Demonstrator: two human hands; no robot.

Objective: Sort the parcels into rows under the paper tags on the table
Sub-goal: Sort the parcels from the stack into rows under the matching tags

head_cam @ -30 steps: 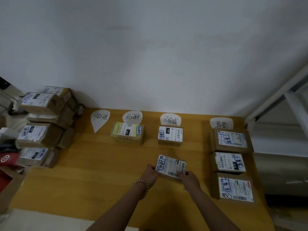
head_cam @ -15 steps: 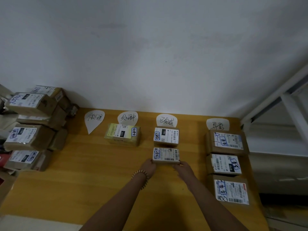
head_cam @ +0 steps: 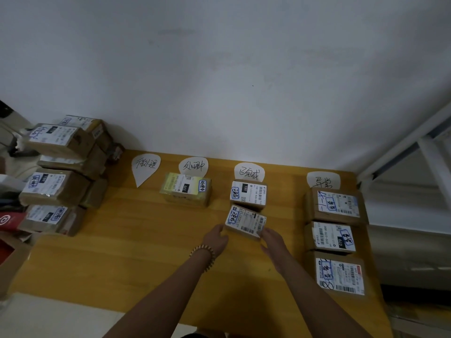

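Centre: boxy cardboard parcel [head_cam: 240, 231], white label [head_cam: 246, 219], askew on glossy wood worktop [head_cam: 122, 252] | left hand [head_cam: 217, 240] fingers grip lower-left corner | right hand [head_cam: 273, 242] fingers pinch lower-right corner

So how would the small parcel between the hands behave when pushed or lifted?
Probably stiff: the small parcel is a squared cardboard box. Likely light, as the left hand and right hand handle it by its near corners. Low and flat, it should slide on the table, not tip.
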